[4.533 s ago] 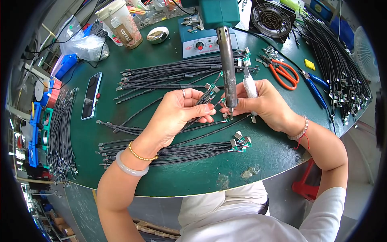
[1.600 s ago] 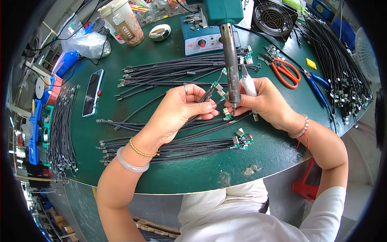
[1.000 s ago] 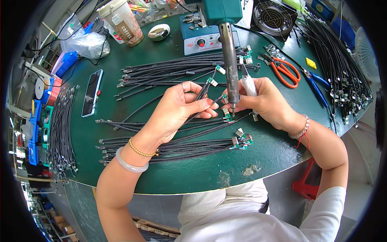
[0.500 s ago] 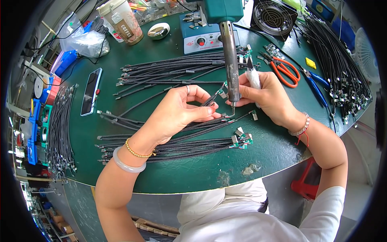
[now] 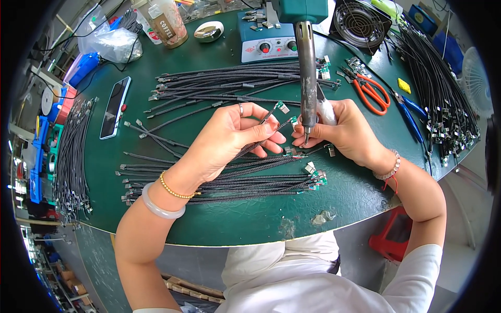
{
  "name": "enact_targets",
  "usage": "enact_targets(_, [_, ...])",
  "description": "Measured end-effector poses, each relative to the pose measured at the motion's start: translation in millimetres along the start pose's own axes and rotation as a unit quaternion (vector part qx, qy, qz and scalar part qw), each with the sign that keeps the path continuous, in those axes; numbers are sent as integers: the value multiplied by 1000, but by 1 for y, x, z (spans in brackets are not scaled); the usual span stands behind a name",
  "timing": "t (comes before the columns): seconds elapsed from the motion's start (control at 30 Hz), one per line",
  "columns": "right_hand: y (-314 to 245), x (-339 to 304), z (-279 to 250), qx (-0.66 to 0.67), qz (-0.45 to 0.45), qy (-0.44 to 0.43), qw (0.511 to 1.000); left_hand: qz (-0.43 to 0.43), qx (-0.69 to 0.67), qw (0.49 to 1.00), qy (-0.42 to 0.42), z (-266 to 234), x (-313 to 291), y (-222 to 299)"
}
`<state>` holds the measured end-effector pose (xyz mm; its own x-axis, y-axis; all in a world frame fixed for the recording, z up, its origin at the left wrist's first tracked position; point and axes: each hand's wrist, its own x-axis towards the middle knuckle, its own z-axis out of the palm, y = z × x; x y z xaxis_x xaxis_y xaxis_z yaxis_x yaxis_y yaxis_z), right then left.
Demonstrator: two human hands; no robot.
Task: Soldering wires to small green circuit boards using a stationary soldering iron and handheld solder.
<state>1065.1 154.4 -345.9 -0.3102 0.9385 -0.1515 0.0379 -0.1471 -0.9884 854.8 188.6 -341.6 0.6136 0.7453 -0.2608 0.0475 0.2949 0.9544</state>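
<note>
My left hand point(image 5: 224, 133) is closed, pinching black braided cables point(image 5: 265, 125) near their ends, where small green boards with metal connectors point(image 5: 283, 107) stick out. Between thumb and curled fingers, my right hand point(image 5: 347, 125) grips a slim tool point(image 5: 327, 111) with a whitish wrapped grip; its kind is partly hidden. Those right fingertips are close to the cable ends. A soldering iron point(image 5: 307, 78) hangs down from a teal holder between my hands, its tip point(image 5: 307, 140) just above the cables. Bundles of similar cables point(image 5: 224, 185) lie below and beyond my hands.
At the back stand a soldering station point(image 5: 266, 44), a black fan point(image 5: 361, 26) and a coffee cup point(image 5: 167, 26). Orange-handled pliers point(image 5: 371, 94) and blue-handled cutters point(image 5: 409, 120) lie to the right, near a hanging cable bundle point(image 5: 443, 99). A phone point(image 5: 115, 108) lies left.
My left hand has raised cable ends beside the iron. My right hand has moved slightly down, with the slim tool now partly behind the iron. The whole view has shifted a little.
</note>
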Motion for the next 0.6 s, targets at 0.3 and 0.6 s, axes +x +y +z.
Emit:
enact_targets(0.3, [-5, -6, -4, 20, 9, -1, 1000, 6, -8, 1000, 0, 8, -3, 5])
enact_targets(0.6, [-10, -12, -2, 69, -25, 11, 997, 25, 54, 998, 2, 18, -7, 8])
